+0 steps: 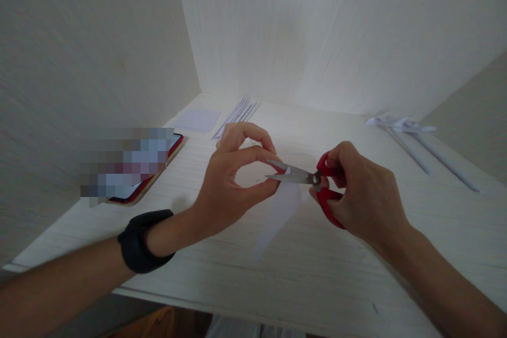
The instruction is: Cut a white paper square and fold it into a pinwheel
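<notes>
My left hand (237, 171), with a dark band on its wrist, pinches the top tip of a folded white piece of paper (279, 216) between thumb and finger. The paper hangs down from the pinch, narrowing toward its lower end. My right hand (364, 190) has its fingers through the red handles of a pair of scissors (316, 178). The slightly parted blades point left and lie around the paper's top tip, close to my left fingertips. Whether the blades have cut into the paper I cannot tell.
A phone (146, 169), partly blurred out, leans at the left wall. Behind my left hand lie a small white sheet (197, 119) and several thin paper strips (237, 116). Rolled paper sticks with folded tops (447, 161) rest at the back right. Walls enclose the white tabletop (325, 285).
</notes>
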`<action>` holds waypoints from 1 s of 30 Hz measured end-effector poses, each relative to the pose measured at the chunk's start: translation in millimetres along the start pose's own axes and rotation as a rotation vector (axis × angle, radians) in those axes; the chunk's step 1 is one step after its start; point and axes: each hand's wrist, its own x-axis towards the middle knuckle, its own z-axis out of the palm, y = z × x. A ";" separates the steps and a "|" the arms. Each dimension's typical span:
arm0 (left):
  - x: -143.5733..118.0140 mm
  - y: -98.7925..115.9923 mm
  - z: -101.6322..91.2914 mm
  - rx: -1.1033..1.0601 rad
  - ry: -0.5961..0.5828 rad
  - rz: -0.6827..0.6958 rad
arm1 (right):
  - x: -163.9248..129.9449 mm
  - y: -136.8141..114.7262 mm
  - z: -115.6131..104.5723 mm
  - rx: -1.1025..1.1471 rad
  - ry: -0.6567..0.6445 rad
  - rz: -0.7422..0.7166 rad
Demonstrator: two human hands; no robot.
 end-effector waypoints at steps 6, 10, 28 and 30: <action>-0.1 0.3 0.0 -0.017 0.002 -0.005 | -0.5 -0.1 0.6 -0.001 -0.005 0.009; -0.2 0.6 0.2 0.009 0.001 -0.011 | -1.0 0.2 1.1 0.011 0.005 0.009; -0.4 0.3 0.4 0.019 -0.005 -0.010 | -0.5 1.6 -0.1 -0.006 -0.033 0.012; -0.4 -0.2 0.5 0.009 -0.012 -0.006 | -0.1 1.8 0.0 0.001 -0.034 0.015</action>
